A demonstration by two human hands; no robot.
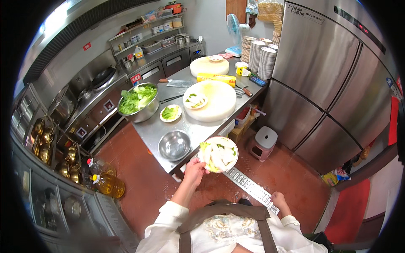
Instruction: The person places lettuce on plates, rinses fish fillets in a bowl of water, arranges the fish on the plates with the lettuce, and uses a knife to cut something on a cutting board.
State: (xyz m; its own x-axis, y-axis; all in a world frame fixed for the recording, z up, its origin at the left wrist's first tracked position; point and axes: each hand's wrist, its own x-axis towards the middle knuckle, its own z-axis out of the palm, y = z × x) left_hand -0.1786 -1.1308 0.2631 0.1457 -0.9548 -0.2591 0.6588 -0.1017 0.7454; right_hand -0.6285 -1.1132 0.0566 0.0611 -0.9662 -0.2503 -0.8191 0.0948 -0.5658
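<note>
My left hand (195, 172) grips the near-left rim of a plate (234, 164) that bears pale, white-stemmed leafy greens (218, 155). This plate is held in the air beyond the near edge of a stainless steel worktable (148, 136). My right hand (278, 200) hangs low at my right side, fingers curled, with nothing visible in it. On the table, near the left hand, stands a shiny metal bowl (174, 145). Farther back are a small plate of green leaves (171, 113) and another plate of cut greens (195, 100), which rests on a round white chopping block (218, 98).
A large steel basin (142, 115) of leafy greens stands at the table's left edge. Behind lie a cleaver (178, 83), a yellow cling film box (216, 79) and stacked plates (267, 63). A stool (265, 139), a floor drain grate (248, 185) and oil jugs (109, 185) occupy the floor.
</note>
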